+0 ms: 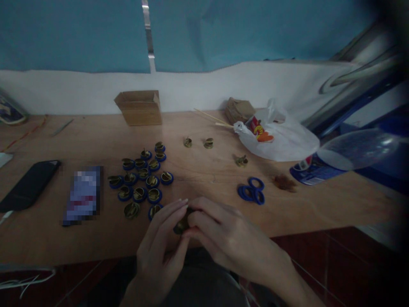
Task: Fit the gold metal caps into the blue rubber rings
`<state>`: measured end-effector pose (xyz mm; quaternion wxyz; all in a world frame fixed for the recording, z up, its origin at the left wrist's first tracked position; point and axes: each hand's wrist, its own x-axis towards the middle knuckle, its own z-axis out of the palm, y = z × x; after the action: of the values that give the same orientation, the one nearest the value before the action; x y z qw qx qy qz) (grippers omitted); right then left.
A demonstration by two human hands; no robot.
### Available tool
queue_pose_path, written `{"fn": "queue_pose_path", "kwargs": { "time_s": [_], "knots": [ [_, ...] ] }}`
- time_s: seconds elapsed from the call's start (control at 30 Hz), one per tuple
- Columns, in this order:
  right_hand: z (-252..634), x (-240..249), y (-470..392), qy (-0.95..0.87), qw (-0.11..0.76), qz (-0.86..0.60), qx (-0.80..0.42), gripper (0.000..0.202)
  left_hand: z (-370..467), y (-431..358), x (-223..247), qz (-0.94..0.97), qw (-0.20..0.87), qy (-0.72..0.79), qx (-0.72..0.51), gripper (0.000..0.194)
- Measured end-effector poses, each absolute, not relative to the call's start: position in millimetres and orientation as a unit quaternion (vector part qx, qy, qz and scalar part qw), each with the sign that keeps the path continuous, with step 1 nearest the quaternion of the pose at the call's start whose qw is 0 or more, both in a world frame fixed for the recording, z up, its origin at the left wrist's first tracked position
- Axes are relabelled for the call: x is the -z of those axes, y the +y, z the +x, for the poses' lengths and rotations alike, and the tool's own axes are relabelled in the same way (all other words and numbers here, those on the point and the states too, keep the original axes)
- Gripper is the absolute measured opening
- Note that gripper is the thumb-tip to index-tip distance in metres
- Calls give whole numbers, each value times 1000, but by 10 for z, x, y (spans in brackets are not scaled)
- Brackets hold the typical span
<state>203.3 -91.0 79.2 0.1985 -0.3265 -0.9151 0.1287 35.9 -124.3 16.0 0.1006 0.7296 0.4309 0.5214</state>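
My left hand (164,245) and my right hand (223,232) meet at the table's front edge. Between their fingertips they pinch a small round brass-coloured metal piece (182,224), partly hidden by the fingers. Left of the hands lies a cluster of similar brass pieces, most seated in blue rings (139,195). One brass piece (131,209) in that cluster shows no blue ring. Farther back are three loose brass pieces without rings (208,143). A few loose blue rings (251,192) lie to the right of my right hand.
A cardboard box (142,113) stands against the wall. At the right are a white plastic bag (277,136), a crumpled brown package (239,111) and a plastic bottle (345,157) lying tilted. A dark phone (30,185) and a blurred packet (83,196) lie at left.
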Motion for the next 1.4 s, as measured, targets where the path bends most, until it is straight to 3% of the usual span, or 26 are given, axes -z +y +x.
{"fn": "queue_pose_path", "kwargs": {
  "time_s": [0.47,0.9,1.13,1.4],
  "knots": [
    [1958,-791,-913,-920,207,-317,-99,21,346,-1262,-151,730,57,413,-542,50],
    [1861,-662,-987,-913,288,-288,-31,25,258,-1302,-75,722,81,400,-558,59],
    [1855,-701,-972,-926,270,-258,51,29,266,-1338,-63,704,94,412,-571,61],
    [1872,-738,-957,-937,241,-254,1,26,304,-1357,-74,690,102,427,-575,58]
  ]
}}
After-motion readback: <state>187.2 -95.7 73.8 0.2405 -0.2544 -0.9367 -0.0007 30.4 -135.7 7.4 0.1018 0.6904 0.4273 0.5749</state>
